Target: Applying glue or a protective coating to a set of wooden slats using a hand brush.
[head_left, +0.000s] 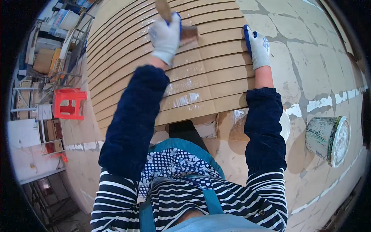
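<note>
My left hand [165,38], in a white and blue work glove, is closed round the wooden handle [163,9] of a flat brush [189,33]. The brush's dark bristles lie on the overlapping strips of brown cardboard [228,69], fanned out in rows in front of me. Shiny wet streaks [187,99] run down their middle. At the right edge of the cardboard, my right hand [258,47], gloved alike, rests with its blue palm side against the strip ends. Its fingers point away from me, extended, and hold nothing I can see.
A paint-crusted bucket [322,135] lies or leans on the floor at the right. Partly behind my right sleeve is a white round container [285,125]. A red plastic stool [69,103] stands at left, near metal racks [29,100] with boxes. Brown cardboard [235,125] shows below the strips.
</note>
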The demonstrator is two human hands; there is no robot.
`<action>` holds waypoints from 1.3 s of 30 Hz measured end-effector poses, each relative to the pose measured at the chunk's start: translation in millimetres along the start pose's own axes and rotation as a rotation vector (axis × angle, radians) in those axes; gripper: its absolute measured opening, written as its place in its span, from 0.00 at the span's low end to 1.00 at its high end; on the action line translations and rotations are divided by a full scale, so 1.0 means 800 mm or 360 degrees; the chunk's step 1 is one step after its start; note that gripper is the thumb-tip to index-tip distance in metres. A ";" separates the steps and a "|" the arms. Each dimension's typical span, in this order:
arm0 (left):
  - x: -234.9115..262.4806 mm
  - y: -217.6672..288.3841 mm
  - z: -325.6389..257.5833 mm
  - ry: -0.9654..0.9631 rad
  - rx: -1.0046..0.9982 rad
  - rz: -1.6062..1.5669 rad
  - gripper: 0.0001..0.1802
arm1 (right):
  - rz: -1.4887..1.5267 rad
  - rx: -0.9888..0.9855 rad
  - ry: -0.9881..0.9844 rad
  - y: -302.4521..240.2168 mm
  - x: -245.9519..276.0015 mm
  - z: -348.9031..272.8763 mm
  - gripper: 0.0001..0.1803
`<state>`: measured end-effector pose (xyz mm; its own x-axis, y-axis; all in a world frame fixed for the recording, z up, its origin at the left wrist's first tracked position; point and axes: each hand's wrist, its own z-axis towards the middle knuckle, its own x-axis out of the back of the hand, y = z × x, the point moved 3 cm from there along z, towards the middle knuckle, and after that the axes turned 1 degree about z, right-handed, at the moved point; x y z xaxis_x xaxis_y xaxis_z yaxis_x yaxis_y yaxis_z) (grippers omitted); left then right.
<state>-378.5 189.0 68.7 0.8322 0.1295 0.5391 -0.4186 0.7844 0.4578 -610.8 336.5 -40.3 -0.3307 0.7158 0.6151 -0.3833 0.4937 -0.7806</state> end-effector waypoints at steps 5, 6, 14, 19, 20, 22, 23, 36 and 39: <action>0.032 0.032 -0.119 -0.0570 0.0419 -0.0288 0.16 | -0.0145 -0.0024 -0.0052 0.015 0.003 -0.004 0.35; 0.040 0.035 -0.115 -0.0555 0.0411 -0.0281 0.16 | -0.0155 -0.0027 -0.0074 0.006 0.007 -0.004 0.35; 0.031 0.025 -0.016 -0.0007 0.0032 -0.0135 0.17 | -0.0161 0.0081 -0.0034 -0.001 0.005 -0.005 0.35; 0.045 0.049 -0.128 -0.0396 0.0177 -0.0315 0.15 | -0.0196 0.0090 -0.0010 0.012 0.005 -0.003 0.35; 0.060 0.054 -0.152 -0.0511 0.0266 -0.0381 0.13 | -0.0199 0.0086 -0.0016 0.013 0.005 -0.006 0.35; 0.098 0.044 -0.171 -0.0579 0.0237 -0.0359 0.11 | -0.0157 0.0105 0.0014 0.004 0.004 -0.004 0.35; 0.108 0.031 -0.163 -0.0496 0.0479 -0.0524 0.11 | -0.0153 0.0100 0.0029 0.008 0.004 -0.005 0.35; 0.131 0.008 -0.195 -0.0194 0.0891 -0.0525 0.17 | -0.0141 0.0109 0.0016 0.009 0.013 -0.003 0.35; 0.124 0.025 -0.135 -0.0152 0.0731 -0.0776 0.15 | -0.0151 0.0132 0.0045 0.009 0.005 -0.004 0.35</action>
<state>-265.2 283.1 54.8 0.9382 -0.2444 0.2450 -0.1328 0.3993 0.9072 -611.9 344.7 -44.2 -0.2653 0.6820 0.6815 -0.4822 0.5182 -0.7064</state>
